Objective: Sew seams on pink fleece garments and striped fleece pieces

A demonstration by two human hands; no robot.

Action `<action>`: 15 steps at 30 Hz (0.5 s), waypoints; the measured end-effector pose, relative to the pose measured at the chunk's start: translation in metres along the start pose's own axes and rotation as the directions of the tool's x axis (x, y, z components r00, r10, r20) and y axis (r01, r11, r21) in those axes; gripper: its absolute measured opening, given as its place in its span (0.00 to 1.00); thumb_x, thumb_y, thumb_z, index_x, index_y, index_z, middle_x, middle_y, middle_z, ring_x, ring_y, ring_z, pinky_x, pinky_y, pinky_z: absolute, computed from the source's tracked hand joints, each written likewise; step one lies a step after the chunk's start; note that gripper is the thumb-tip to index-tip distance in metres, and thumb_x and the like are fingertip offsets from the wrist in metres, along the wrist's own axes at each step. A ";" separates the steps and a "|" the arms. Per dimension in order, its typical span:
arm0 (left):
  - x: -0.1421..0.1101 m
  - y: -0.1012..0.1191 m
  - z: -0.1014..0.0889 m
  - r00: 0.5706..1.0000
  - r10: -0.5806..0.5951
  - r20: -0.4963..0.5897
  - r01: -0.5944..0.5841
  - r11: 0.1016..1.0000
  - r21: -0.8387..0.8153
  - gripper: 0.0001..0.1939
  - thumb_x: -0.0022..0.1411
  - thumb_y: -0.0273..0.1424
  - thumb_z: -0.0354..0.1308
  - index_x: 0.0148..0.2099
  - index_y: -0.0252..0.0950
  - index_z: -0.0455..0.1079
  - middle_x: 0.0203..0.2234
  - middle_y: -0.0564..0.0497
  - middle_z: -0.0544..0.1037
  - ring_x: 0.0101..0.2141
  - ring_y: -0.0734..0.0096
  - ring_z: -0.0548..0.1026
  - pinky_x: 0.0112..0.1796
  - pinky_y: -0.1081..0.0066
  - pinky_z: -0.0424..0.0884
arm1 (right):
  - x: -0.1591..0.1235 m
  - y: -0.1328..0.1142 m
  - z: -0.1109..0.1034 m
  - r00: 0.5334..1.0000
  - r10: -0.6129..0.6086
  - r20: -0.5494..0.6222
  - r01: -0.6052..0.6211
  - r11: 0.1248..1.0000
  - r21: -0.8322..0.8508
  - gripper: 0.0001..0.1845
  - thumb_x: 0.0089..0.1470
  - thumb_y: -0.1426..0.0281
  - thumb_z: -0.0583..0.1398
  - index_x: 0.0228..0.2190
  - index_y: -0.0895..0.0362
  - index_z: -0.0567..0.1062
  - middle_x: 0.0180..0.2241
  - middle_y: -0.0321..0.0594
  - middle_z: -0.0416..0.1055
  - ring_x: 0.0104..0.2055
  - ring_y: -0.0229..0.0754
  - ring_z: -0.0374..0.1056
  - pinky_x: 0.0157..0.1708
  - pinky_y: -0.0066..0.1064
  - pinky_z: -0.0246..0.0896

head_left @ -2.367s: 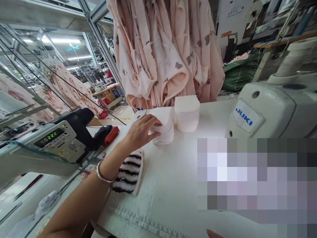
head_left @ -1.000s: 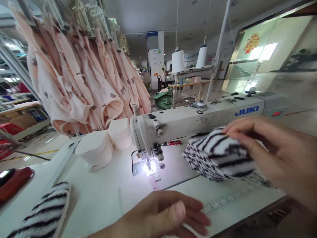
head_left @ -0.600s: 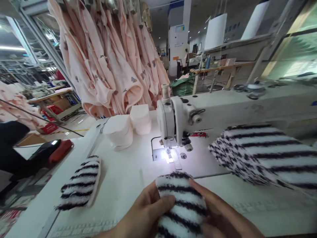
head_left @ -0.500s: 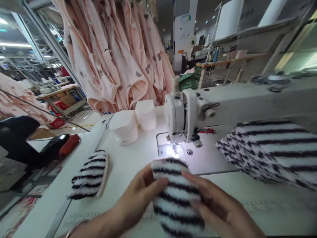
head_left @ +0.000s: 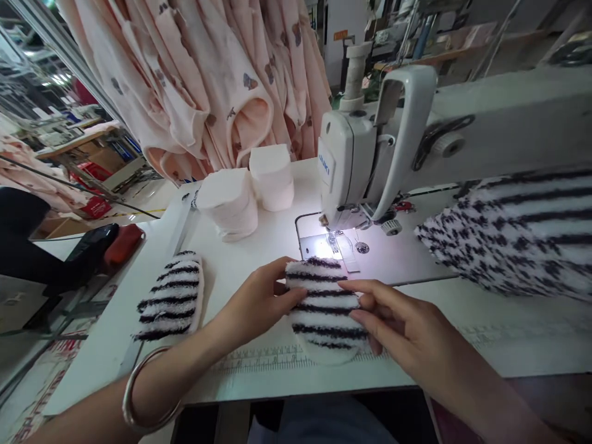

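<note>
A black-and-white striped fuzzy fabric piece [head_left: 322, 303] with rounded ends lies in front of the sewing machine [head_left: 348, 163], its far end close to the lit presser foot [head_left: 332, 242]. A white layer shows beneath its near end. My left hand [head_left: 266, 299] pinches the left edge, thumb on top and the fingers partly hidden. On the right edge, my right hand [head_left: 393, 317] is closed with thumb and forefinger against the fabric. A similar striped piece [head_left: 173, 297] lies on the table left of my left hand.
Two stacks of white pads, a nearer stack [head_left: 229, 203] and a farther stack [head_left: 272, 177], stand left of the machine head. Striped and spotted fabric [head_left: 513, 234] lies under the machine arm. Pink garments [head_left: 198, 80] hang behind. A printed ruler [head_left: 259, 359] runs along the front edge.
The view has tilted downward and come closer to the machine. The held fabric piece now lies flatter on the table, its near end in view, with both hands still on its edges.
</note>
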State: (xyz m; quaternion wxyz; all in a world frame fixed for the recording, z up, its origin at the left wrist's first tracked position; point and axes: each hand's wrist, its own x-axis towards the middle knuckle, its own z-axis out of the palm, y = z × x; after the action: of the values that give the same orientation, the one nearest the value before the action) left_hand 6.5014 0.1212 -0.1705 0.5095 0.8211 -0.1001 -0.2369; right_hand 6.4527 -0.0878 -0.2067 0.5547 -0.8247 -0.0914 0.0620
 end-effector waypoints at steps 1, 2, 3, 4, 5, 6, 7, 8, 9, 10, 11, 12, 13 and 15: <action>-0.001 0.001 0.001 1.000 -0.014 0.009 0.014 1.000 -0.011 0.09 0.60 0.30 0.52 0.44 0.36 0.64 0.33 0.52 0.73 0.32 0.72 0.73 0.31 0.74 0.70 | 0.000 0.000 -0.003 1.000 -0.006 0.012 0.006 1.000 -0.017 0.17 0.57 0.65 0.53 0.48 0.49 0.69 0.27 0.31 0.66 0.21 0.32 0.65 0.21 0.22 0.61; -0.001 0.002 0.001 1.000 -0.024 0.014 0.024 1.000 -0.006 0.09 0.60 0.30 0.52 0.44 0.36 0.64 0.33 0.52 0.73 0.32 0.72 0.74 0.30 0.75 0.69 | 0.001 0.000 -0.004 1.000 -0.011 0.029 0.012 0.999 -0.043 0.17 0.57 0.66 0.53 0.49 0.49 0.69 0.27 0.31 0.67 0.22 0.32 0.65 0.21 0.22 0.62; -0.001 0.002 0.002 0.999 -0.034 0.015 0.034 0.999 0.019 0.10 0.61 0.31 0.52 0.45 0.37 0.63 0.33 0.52 0.74 0.32 0.72 0.74 0.30 0.75 0.69 | 0.002 0.000 -0.005 0.999 -0.018 0.043 0.021 0.997 -0.080 0.17 0.57 0.66 0.53 0.49 0.50 0.69 0.27 0.32 0.68 0.23 0.33 0.66 0.22 0.22 0.63; -0.001 0.001 0.002 0.999 -0.044 0.011 0.043 0.997 0.065 0.10 0.61 0.31 0.52 0.46 0.37 0.63 0.33 0.52 0.74 0.31 0.71 0.74 0.30 0.74 0.69 | 0.004 0.001 -0.005 0.998 -0.031 0.046 0.037 0.992 -0.124 0.17 0.56 0.67 0.53 0.48 0.52 0.70 0.28 0.34 0.69 0.25 0.34 0.68 0.23 0.23 0.64; 0.000 0.001 0.002 0.999 -0.051 0.002 0.051 0.990 0.135 0.12 0.61 0.32 0.52 0.47 0.38 0.62 0.31 0.53 0.74 0.30 0.71 0.74 0.30 0.74 0.69 | 0.005 0.003 -0.003 0.998 -0.050 0.038 0.056 0.984 -0.171 0.17 0.56 0.68 0.53 0.47 0.53 0.70 0.29 0.35 0.71 0.28 0.35 0.70 0.26 0.24 0.66; 0.002 0.000 0.003 0.999 -0.046 -0.019 0.049 0.971 0.233 0.13 0.61 0.34 0.52 0.48 0.38 0.62 0.29 0.53 0.74 0.28 0.71 0.74 0.29 0.73 0.68 | 0.006 0.006 -0.001 0.997 -0.076 0.024 0.079 0.974 -0.213 0.17 0.56 0.69 0.53 0.47 0.55 0.71 0.32 0.37 0.73 0.31 0.37 0.71 0.29 0.25 0.68; 0.004 0.001 0.003 0.999 -0.021 -0.049 0.037 0.936 0.351 0.13 0.61 0.36 0.52 0.47 0.38 0.63 0.28 0.53 0.74 0.27 0.71 0.73 0.29 0.72 0.67 | 0.006 0.008 0.002 0.994 -0.109 0.008 0.107 0.963 -0.249 0.17 0.56 0.70 0.52 0.47 0.56 0.71 0.35 0.39 0.73 0.35 0.38 0.71 0.33 0.27 0.69; 0.006 0.001 0.002 0.997 0.019 -0.080 0.021 0.881 0.472 0.13 0.61 0.38 0.52 0.46 0.38 0.65 0.27 0.53 0.74 0.27 0.70 0.72 0.30 0.70 0.66 | 0.006 0.011 0.005 0.989 -0.147 0.000 0.141 0.951 -0.275 0.17 0.57 0.71 0.51 0.47 0.57 0.70 0.38 0.41 0.74 0.39 0.39 0.71 0.37 0.29 0.69; 0.009 0.002 0.002 0.992 0.067 -0.103 0.005 0.816 0.578 0.12 0.61 0.39 0.52 0.43 0.37 0.66 0.28 0.53 0.74 0.27 0.69 0.72 0.30 0.69 0.65 | 0.005 0.014 0.008 0.983 -0.182 -0.003 0.173 0.940 -0.295 0.18 0.57 0.71 0.50 0.48 0.57 0.70 0.41 0.42 0.73 0.41 0.40 0.71 0.39 0.31 0.69; 0.013 0.003 0.002 0.987 0.114 -0.115 -0.011 0.755 0.655 0.13 0.62 0.40 0.51 0.40 0.36 0.67 0.29 0.52 0.74 0.28 0.68 0.72 0.31 0.69 0.64 | 0.004 0.017 0.011 0.979 -0.206 0.001 0.196 0.929 -0.313 0.18 0.58 0.71 0.49 0.49 0.57 0.69 0.43 0.43 0.72 0.43 0.40 0.70 0.41 0.32 0.69; 0.017 0.004 0.001 0.982 0.149 -0.112 -0.028 0.712 0.702 0.13 0.62 0.40 0.50 0.38 0.36 0.67 0.30 0.51 0.74 0.30 0.68 0.71 0.32 0.69 0.63 | 0.003 0.019 0.013 0.974 -0.224 0.009 0.215 0.919 -0.330 0.18 0.58 0.72 0.49 0.49 0.58 0.68 0.43 0.43 0.72 0.43 0.41 0.70 0.40 0.33 0.70; 0.021 0.005 0.000 0.980 0.170 -0.102 -0.044 0.690 0.722 0.12 0.63 0.39 0.50 0.37 0.35 0.67 0.30 0.51 0.74 0.30 0.68 0.71 0.32 0.69 0.63 | 0.002 0.021 0.014 0.971 -0.237 0.007 0.224 0.910 -0.347 0.19 0.59 0.72 0.48 0.50 0.57 0.67 0.43 0.43 0.72 0.42 0.41 0.71 0.39 0.34 0.71; 0.025 0.005 -0.001 0.980 0.179 -0.087 -0.061 0.686 0.725 0.11 0.63 0.37 0.50 0.36 0.35 0.66 0.30 0.51 0.74 0.30 0.69 0.71 0.31 0.70 0.63 | 0.000 0.022 0.015 0.969 -0.245 0.008 0.231 0.903 -0.362 0.20 0.59 0.73 0.47 0.51 0.57 0.66 0.42 0.42 0.72 0.40 0.41 0.71 0.37 0.34 0.71; 0.032 0.006 -0.003 0.981 0.184 -0.065 -0.083 0.692 0.717 0.08 0.62 0.34 0.50 0.35 0.36 0.65 0.28 0.53 0.74 0.28 0.71 0.70 0.30 0.71 0.62 | -0.002 0.024 0.016 0.966 -0.258 0.027 0.248 0.889 -0.384 0.21 0.59 0.73 0.46 0.53 0.57 0.63 0.40 0.41 0.72 0.37 0.40 0.71 0.34 0.32 0.72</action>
State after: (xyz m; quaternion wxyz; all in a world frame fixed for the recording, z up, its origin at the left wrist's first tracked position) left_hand 6.5309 0.1075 -0.1735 0.1748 0.9581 -0.2095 -0.0877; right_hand 6.4498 -0.0823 -0.2347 0.3867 -0.8990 -0.2015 -0.0401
